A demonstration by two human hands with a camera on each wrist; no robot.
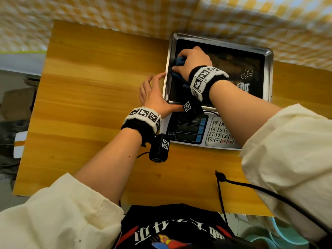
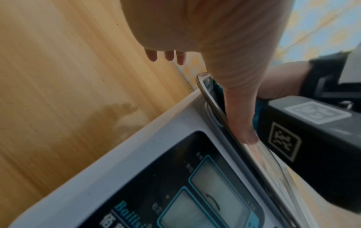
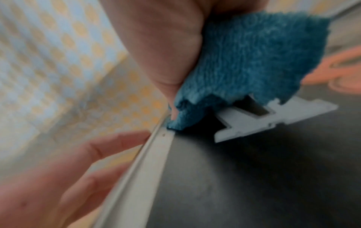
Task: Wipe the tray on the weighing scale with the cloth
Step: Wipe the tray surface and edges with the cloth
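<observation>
Right hand [image 1: 193, 60] bunches cloth [image 3: 248, 61] on tray [image 1: 268, 72]; left hand [image 1: 154, 95], fingers straight, steadies its rim. Scale [image 2: 136, 177] reads "Bailis…".

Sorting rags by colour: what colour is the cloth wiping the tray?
Blue; the cloth shows best in the right wrist view.

A wooden tabletop [image 1: 93, 97] with honey-coloured grain fills the centre. A yellow-and-white checkered wall covering [image 1: 125, 13] spans 10 to 2 o'clock. A teal plastic stool [image 1: 280, 236] sits at 5 o'clock. Lighting is bright and even.
</observation>
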